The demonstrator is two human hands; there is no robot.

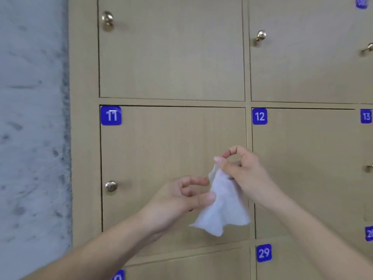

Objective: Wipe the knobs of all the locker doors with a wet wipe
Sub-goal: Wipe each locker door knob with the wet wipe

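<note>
Head view: we hold a white wet wipe in front of locker door 11. Our right hand pinches its top corner, so the sheet hangs down; our left hand pinches its left edge between thumb and fingers. Door 11's brass knob sits well left of both hands, untouched.
</note>
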